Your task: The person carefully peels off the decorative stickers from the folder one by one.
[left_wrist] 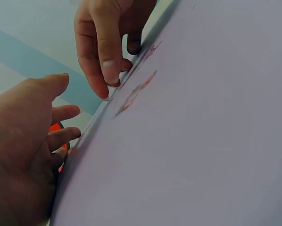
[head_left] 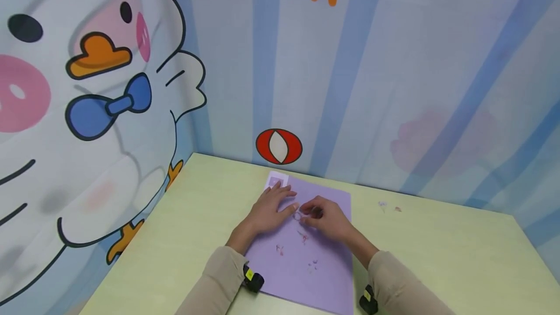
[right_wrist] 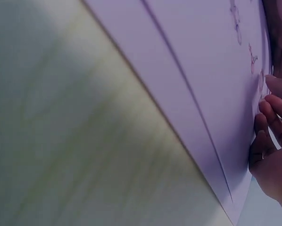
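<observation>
On a sheet of purple paper (head_left: 330, 276) lies my left hand (head_left: 272, 212), its fingers spread and its thumb pointing to the right. Across from that thumb, my right hand (head_left: 325, 217) has its thumb and index finger brought together at a tiny ring-shaped sticker (head_left: 297, 216), pinching it close over the paper. In the left wrist view, the pinching fingertips (left_wrist: 110, 80) hide most of it. Nearer to me on the paper are a small reddish sticker (head_left: 304, 237), another reddish one (head_left: 280, 250) and a cluster of little purple pieces (head_left: 312, 265).
A white card (head_left: 272, 177) with a purple picture sticks out at the paper's top left corner. Two small cut-out bits, one pale purple (head_left: 382, 204) and one reddish (head_left: 397, 209), lie on the yellow table (head_left: 442, 252). A printed duck curtain (head_left: 297, 77) borders the table's back.
</observation>
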Demonstrator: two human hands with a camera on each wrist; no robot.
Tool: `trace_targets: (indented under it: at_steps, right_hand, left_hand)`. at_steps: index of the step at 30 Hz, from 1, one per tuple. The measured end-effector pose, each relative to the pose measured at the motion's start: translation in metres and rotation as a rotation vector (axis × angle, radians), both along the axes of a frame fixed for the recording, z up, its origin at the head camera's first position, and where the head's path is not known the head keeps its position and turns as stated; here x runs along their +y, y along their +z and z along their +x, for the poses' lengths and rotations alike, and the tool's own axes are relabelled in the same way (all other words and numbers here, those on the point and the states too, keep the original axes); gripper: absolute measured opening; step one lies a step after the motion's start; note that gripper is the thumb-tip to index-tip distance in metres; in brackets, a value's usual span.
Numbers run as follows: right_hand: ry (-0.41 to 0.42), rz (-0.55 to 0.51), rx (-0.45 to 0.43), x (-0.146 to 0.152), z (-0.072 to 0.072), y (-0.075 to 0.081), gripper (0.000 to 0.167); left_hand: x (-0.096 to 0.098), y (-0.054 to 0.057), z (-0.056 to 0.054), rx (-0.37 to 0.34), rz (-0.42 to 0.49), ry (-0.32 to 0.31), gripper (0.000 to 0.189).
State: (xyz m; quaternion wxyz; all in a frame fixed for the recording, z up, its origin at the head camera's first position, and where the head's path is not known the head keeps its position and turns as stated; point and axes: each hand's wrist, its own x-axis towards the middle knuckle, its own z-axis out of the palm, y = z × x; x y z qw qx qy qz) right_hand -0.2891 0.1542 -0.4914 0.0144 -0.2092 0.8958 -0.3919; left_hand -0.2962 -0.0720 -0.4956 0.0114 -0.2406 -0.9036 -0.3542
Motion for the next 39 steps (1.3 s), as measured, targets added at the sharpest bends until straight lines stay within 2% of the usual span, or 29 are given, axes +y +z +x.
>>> trace_targets:
  at_steps: [4, 8, 11, 14, 24, 29, 39]
  right_hand:
    - [-0.018, 0.046, 0.012, -0.005, 0.0006, -0.0012, 0.023]
    - [-0.009, 0.079, 0.067, -0.0078, 0.0005, -0.0041, 0.02]
    - [0.007, 0.084, 0.119, -0.009, 0.0005, -0.0054, 0.019]
    - [0.008, 0.076, 0.135, -0.0098, 0.0015, -0.0052, 0.017]
    - [-0.03, 0.026, 0.055, -0.0109, 0.0036, -0.0025, 0.015]
    - [-0.059, 0.021, 0.011, -0.0111, 0.0043, -0.0038, 0.013]
    - [-0.069, 0.0, -0.017, -0.0104, 0.0032, -0.0045, 0.009]
  left_hand:
    - [0.0007, -0.0005, 0.0, 0.004, -0.014, 0.004, 0.052]
    - [0.0008, -0.001, -0.0003, 0.004, -0.024, 0.0, 0.051]
    - [0.0008, -0.0002, -0.0003, 0.005, -0.023, -0.002, 0.051]
    - [0.0009, -0.0003, 0.0001, 0.01, -0.011, 0.0, 0.05]
    - [0.0016, 0.0, 0.0012, 0.02, -0.018, 0.004, 0.049]
    - [0.002, 0.0013, 0.0031, 0.04, -0.003, -0.012, 0.047]
    - [0.0019, 0.0024, 0.0034, 0.041, 0.005, -0.001, 0.047]
